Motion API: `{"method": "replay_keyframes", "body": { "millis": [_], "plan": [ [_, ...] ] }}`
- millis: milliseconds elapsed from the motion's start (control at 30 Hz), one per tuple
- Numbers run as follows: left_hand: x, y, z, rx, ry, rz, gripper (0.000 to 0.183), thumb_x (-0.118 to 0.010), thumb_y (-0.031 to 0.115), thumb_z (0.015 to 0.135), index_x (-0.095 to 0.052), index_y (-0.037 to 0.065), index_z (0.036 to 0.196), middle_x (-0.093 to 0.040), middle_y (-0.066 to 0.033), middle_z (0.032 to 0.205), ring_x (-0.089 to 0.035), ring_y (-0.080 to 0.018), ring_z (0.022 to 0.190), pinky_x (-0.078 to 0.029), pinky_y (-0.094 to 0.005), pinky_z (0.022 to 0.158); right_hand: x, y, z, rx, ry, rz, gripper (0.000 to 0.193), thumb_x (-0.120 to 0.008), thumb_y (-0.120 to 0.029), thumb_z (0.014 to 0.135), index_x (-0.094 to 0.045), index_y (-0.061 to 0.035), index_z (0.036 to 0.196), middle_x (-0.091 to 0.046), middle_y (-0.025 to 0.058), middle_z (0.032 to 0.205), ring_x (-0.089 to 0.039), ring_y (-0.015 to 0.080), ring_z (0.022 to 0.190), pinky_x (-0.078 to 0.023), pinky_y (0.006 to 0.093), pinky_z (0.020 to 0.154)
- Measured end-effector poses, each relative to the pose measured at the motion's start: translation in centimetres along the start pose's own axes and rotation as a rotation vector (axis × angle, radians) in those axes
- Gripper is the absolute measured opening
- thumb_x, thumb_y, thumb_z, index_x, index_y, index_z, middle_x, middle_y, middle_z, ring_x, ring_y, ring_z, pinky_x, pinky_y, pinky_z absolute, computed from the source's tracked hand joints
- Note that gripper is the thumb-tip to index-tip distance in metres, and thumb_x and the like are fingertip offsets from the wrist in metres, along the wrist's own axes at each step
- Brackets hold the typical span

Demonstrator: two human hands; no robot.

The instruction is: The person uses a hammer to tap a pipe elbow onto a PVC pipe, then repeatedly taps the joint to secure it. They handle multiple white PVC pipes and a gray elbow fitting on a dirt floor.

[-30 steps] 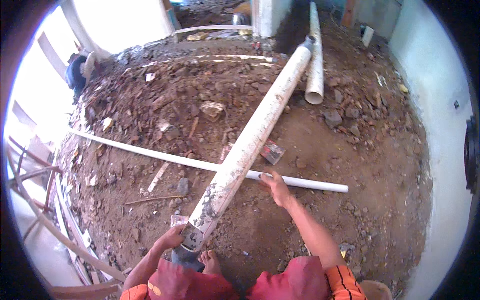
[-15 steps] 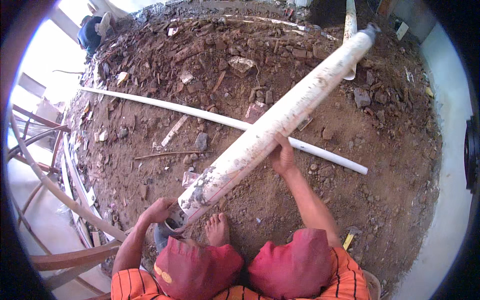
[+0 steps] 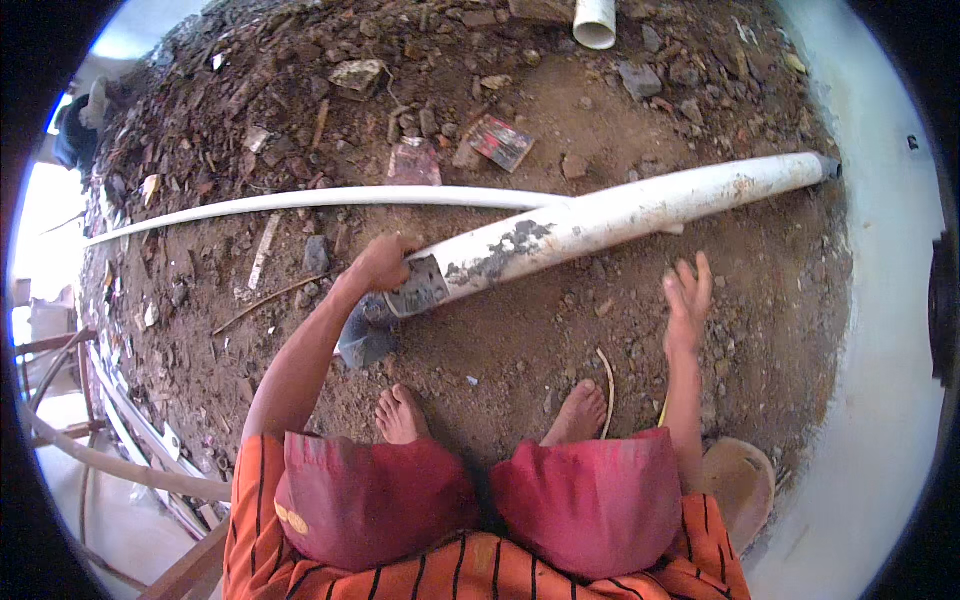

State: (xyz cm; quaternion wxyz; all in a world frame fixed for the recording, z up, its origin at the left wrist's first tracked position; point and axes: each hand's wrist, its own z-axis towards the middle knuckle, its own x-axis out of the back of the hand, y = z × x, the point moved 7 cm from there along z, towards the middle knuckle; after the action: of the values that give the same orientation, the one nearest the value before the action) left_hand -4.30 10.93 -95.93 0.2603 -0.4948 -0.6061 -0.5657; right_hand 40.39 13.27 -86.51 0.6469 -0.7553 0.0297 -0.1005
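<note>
A thick white pipe point(image 3: 610, 215), smeared with grey cement and soil, lies slantwise across the dirt in front of me. My left hand point(image 3: 385, 265) is closed on the upper edge of its left end, where the wall looks cut open. Under that end sits a grey rounded piece point(image 3: 368, 335); whether it is joined to the pipe I cannot tell. A dark piece point(image 3: 832, 168) shows at the pipe's far right end. My right hand point(image 3: 685, 305) is open below the pipe, fingers raised and apart from it. Behind runs a thin white pipe point(image 3: 330, 197), its right end hidden by the thick one.
Another white pipe's mouth point(image 3: 595, 35) shows at the top. Rubble and stones point(image 3: 640, 80) cover the far ground. A pale wall point(image 3: 890, 300) bounds the right; curved poles point(image 3: 130, 465) stand at left. A person point(image 3: 80, 130) crouches far left. A tan round object point(image 3: 738, 490) lies beside my right knee.
The thick pipe has swung from a steep slant to a flatter one, its far end coming down to the right. My right hand has let go of it; my left still holds its end.
</note>
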Motion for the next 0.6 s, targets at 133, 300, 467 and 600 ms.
{"method": "replay_keyframes", "body": {
  "millis": [133, 300, 467, 600],
  "plan": [
    [0.6, 1.4, 2.7, -0.082, 0.094, -0.177, 0.043, -0.053, 0.002, 0.064, -0.066, 0.007, 0.104, -0.064, -0.0215, 0.100, -0.062, -0.0381, 0.094, -0.049, -0.0414, 0.084, 16.0, 8.7, -3.4, 0.087, 0.246, -0.493, 0.060, -0.064, -0.014, 0.084, -0.039, 0.0019, 0.136, -0.039, 0.0195, 0.141, -0.037, 0.0289, 0.132, -0.030, 0.0382, 0.109],
    [2.0, 2.1, 1.1, 0.003, 0.115, -0.219, 0.035, -0.061, 0.012, 0.070, -0.067, 0.009, 0.105, -0.066, -0.0188, 0.099, -0.064, -0.0352, 0.093, -0.050, -0.0400, 0.084, 22.3, 14.6, -13.2, -0.179, 0.386, -0.928, 0.050, -0.063, -0.016, 0.084, -0.047, 0.0022, 0.127, -0.051, 0.0169, 0.128, -0.049, 0.0256, 0.118, -0.038, 0.0356, 0.099],
    [2.4, 1.4, -2.0, 0.236, 0.111, -0.144, 0.033, -0.066, 0.027, 0.076, -0.067, 0.011, 0.105, -0.068, -0.0166, 0.094, -0.065, -0.0343, 0.089, -0.050, -0.0423, 0.079, 21.6, 13.9, -15.1, -0.183, 0.406, -0.867, 0.044, -0.060, -0.025, 0.085, -0.048, 0.0005, 0.119, -0.051, 0.0137, 0.112, -0.049, 0.0230, 0.101, -0.039, 0.0337, 0.085],
    [2.4, 2.3, -2.0, 0.258, 0.068, -0.080, 0.035, -0.064, 0.035, 0.078, -0.068, 0.014, 0.106, -0.068, -0.0158, 0.094, -0.064, -0.0350, 0.089, -0.050, -0.0445, 0.077, 17.8, 7.5, -13.3, 0.010, 0.408, -0.658, 0.041, -0.057, -0.032, 0.086, -0.048, -0.0008, 0.112, -0.052, 0.0111, 0.099, -0.050, 0.0210, 0.087, -0.040, 0.0322, 0.074]
  ]
}}
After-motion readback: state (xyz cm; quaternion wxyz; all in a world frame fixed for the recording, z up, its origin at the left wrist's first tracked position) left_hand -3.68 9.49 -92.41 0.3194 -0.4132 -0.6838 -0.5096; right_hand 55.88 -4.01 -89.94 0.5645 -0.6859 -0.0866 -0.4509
